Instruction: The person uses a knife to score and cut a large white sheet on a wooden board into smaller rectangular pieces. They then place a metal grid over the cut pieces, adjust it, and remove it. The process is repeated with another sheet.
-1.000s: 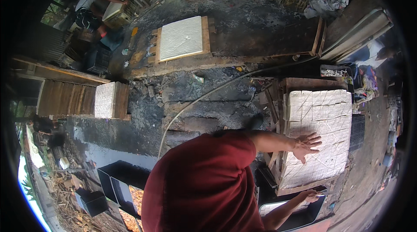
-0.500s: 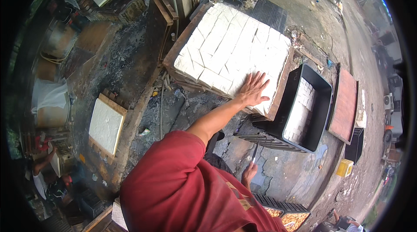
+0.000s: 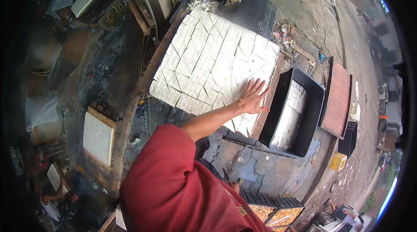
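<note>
A big white slab, looking like tofu (image 3: 204,58) and scored into many blocks, lies on a wooden board (image 3: 150,69). My left hand (image 3: 253,98) rests flat on its near right corner, fingers spread. Low by my body, my right hand (image 3: 235,186) is mostly hidden behind the red shirt; a knife (image 3: 226,175) sticks up from it. Just right of the slab stands a deep black crate (image 3: 316,114), with rows of white blocks (image 3: 290,116) along its bottom.
A reddish board (image 3: 336,101) leans beyond the crate, near a yellow container (image 3: 338,161). Black crates of orange-brown pieces (image 3: 284,216) stand at the lower right. Another white slab (image 3: 97,138) lies at left. A person (image 3: 52,201) handles a white slab lower left.
My right hand and the knife have come back toward my body, more hidden by the shirt. My left hand stays on the slab. The whole view has shifted slightly.
</note>
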Motion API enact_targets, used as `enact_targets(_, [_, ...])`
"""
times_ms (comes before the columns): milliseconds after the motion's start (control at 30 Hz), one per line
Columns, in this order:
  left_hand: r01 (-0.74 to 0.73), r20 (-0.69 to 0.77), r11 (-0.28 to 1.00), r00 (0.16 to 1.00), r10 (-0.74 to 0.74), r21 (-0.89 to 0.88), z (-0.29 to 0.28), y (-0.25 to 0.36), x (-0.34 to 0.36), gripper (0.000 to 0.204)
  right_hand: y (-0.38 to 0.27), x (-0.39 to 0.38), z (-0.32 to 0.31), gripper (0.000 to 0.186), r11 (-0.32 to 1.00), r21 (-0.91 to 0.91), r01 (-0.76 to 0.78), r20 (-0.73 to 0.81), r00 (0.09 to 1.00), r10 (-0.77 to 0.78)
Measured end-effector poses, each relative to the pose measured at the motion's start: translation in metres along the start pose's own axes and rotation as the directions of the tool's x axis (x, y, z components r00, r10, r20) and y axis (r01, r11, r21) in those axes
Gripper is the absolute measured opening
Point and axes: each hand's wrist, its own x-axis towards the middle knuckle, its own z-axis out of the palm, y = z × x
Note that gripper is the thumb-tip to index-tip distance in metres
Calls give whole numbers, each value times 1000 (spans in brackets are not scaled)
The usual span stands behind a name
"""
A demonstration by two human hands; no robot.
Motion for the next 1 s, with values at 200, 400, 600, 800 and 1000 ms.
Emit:
enact_targets(200, [210,-56,976,977,-207,53,-59,-80,-39,95,-84,68,-29,62,977,143,-158,168,977,134])
enact_targets(400, [289,-321,923,875,-363,-254,-59,-43,-119,81,-102,125,-55,63,869,-301,392,505,839,-203])
enact_targets(600, [305,-752,899,498,-432,-315,-47,-20,-366,49,-122,187,-33,63,624,-430,653,728,659,-188])
enact_targets(800, [738,-544,427,97,-834,-522,14,61,-628,48,-140,231,18,62,357,-430,829,861,496,-113])
enact_targets(1000, [605,-223,-10,-309,-925,-796,109,143,-770,57,-164,191,123,48,884,-422,199,557,827,80])
